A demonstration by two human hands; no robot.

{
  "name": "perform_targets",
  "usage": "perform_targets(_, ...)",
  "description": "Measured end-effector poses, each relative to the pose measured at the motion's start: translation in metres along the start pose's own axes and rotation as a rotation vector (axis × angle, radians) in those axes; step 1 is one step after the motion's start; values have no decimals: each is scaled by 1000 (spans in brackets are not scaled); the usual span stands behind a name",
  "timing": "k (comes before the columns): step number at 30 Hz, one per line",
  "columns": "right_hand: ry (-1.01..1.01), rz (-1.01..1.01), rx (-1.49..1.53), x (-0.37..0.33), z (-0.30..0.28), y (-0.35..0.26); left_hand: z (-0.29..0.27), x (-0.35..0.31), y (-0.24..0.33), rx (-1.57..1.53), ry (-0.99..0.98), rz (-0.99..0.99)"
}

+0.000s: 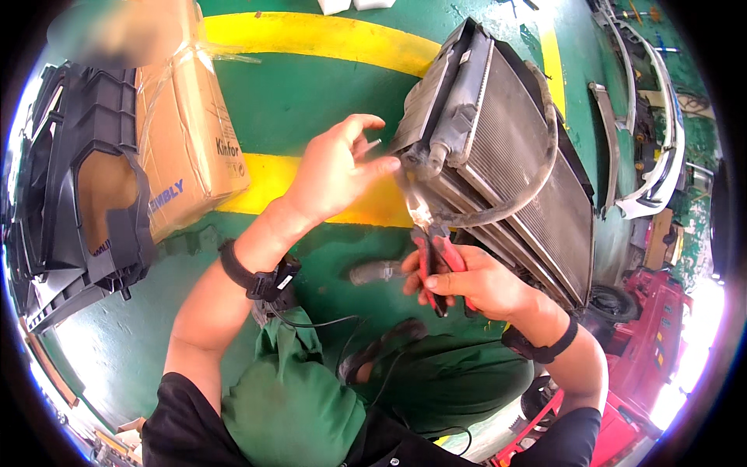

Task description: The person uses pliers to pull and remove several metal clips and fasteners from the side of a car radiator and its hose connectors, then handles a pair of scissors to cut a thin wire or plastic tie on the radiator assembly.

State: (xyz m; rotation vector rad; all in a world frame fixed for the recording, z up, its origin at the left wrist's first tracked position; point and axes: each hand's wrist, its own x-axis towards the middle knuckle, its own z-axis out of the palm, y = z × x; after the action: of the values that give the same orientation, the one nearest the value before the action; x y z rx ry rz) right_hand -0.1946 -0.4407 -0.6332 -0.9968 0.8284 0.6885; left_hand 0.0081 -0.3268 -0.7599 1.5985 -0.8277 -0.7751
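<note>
My right hand (pixel 478 284) is closed around the red-handled pliers (pixel 437 247). Their metal jaws point up at the near corner of a radiator (pixel 525 167), beside the end of a dark rubber hose (pixel 510 208); whether they grip anything there is unclear. My left hand (pixel 334 167) is raised just left of that corner, thumb and index finger apart. A small pale bit shows by its curled fingers, too small to name. The thumb tip comes close to the dirty pipe fitting (pixel 428 158) on the radiator's side tank.
A cardboard box (pixel 183 132) and a black plastic shroud (pixel 101 187) stand at the left. A short grey tubular piece (pixel 375 272) lies on the green floor. Bumper parts (pixel 661 148) lie far right, with red equipment (pixel 646 342) nearer.
</note>
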Motion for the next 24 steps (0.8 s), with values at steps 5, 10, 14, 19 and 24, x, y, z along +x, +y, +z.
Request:
perform_targets(5,67,106,-48,-32,-9,-17,0,12,-5,206,0,216)
perform_targets(10,89,198,-76,-63,-6,-32,-1,13,-10,142,-84,125)
perform_targets(14,69,246,-66,-80,-1,-46,12,7,-28,5,11,186)
perform_targets(19,144,106,-79,-87,0,-83,12,4,-22,23,43,132)
perform_targets(24,155,-423,171,-68,-3,-93,13,7,-14,41,14,113)
